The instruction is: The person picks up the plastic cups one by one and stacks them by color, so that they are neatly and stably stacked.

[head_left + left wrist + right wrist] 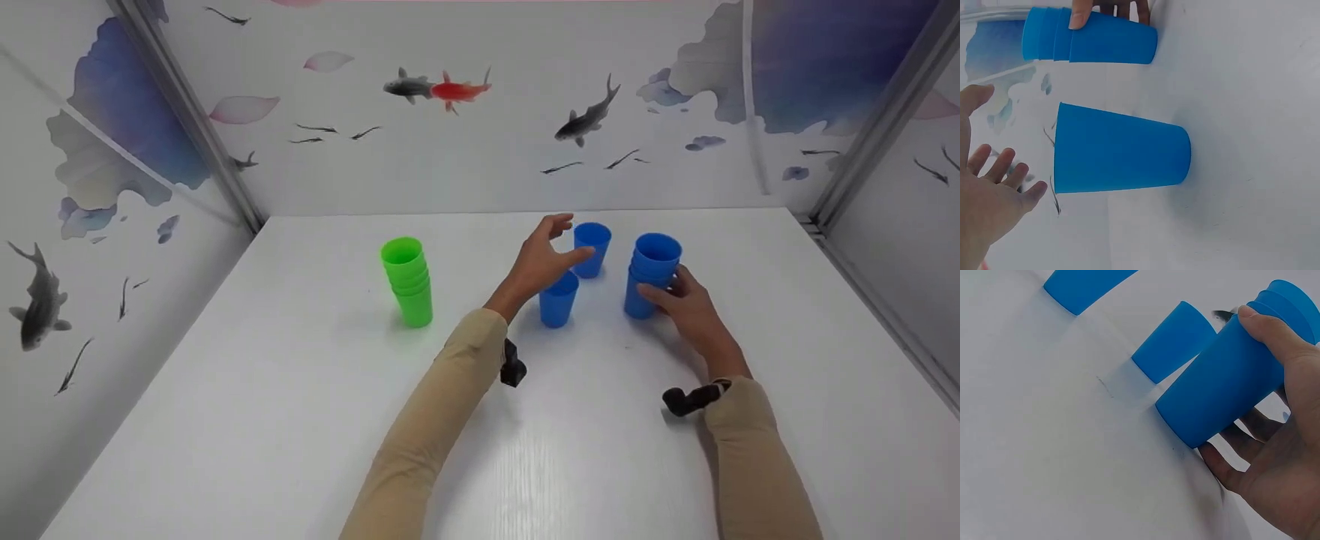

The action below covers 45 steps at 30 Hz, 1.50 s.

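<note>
A stack of blue cups [654,274] stands upright on the table at the right. My right hand [691,311] holds it, thumb on the near side and fingers behind, as the right wrist view shows with the stacked cups [1224,377]. Above and behind a single blue cup [556,301] is my left hand [544,262], its fingers spread and nothing between them. The left wrist view shows this cup [1123,151] apart from the left hand [994,185]. Farther back stands another single blue cup [592,251], partly behind my left thumb.
A stack of green cups [411,285] stands on the white table [262,420] to the left of my left hand. A wall [480,165] painted with fish closes off the back, and side walls rise at left and right.
</note>
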Each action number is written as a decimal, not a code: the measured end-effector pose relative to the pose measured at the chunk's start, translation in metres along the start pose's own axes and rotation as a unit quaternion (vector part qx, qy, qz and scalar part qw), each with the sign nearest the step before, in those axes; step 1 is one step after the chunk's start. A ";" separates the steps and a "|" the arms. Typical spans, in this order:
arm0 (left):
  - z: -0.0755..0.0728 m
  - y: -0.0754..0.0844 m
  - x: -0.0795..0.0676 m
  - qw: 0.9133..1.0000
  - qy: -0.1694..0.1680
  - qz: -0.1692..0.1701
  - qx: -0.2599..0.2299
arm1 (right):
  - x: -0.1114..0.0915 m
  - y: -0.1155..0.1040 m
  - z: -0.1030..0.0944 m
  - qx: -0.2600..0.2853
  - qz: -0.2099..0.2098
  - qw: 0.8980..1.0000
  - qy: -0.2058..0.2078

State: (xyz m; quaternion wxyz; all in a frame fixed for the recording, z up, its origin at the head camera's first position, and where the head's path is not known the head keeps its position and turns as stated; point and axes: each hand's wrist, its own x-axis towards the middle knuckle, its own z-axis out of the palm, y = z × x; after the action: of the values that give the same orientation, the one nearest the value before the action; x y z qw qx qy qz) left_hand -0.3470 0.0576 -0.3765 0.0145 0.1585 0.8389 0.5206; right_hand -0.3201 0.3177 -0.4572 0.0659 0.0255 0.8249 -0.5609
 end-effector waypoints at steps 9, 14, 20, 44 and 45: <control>-0.015 -0.022 -0.004 1.000 -0.010 -0.002 -0.010 | -0.002 -0.001 0.001 0.004 0.005 1.000 0.007; -0.021 -0.040 -0.008 0.999 -0.027 -0.025 0.004 | -0.001 -0.002 0.002 0.002 0.004 1.000 0.004; -0.023 -0.055 -0.014 0.998 -0.040 -0.047 0.004 | -0.001 -0.004 0.002 -0.003 0.006 1.000 0.001; -0.011 -0.072 -0.024 0.995 -0.084 -0.056 0.007 | -0.001 -0.003 0.000 0.008 0.003 1.000 0.003; -0.010 -0.073 -0.024 0.995 -0.087 -0.058 0.007 | -0.001 -0.003 0.000 0.008 0.003 1.000 0.003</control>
State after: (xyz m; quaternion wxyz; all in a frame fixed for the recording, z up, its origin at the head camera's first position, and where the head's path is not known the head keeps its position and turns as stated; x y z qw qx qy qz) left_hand -0.3440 0.0125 -0.4393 0.1165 0.1544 0.8456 0.4975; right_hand -0.3189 0.3162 -0.4545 0.0655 0.0302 0.8207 -0.5668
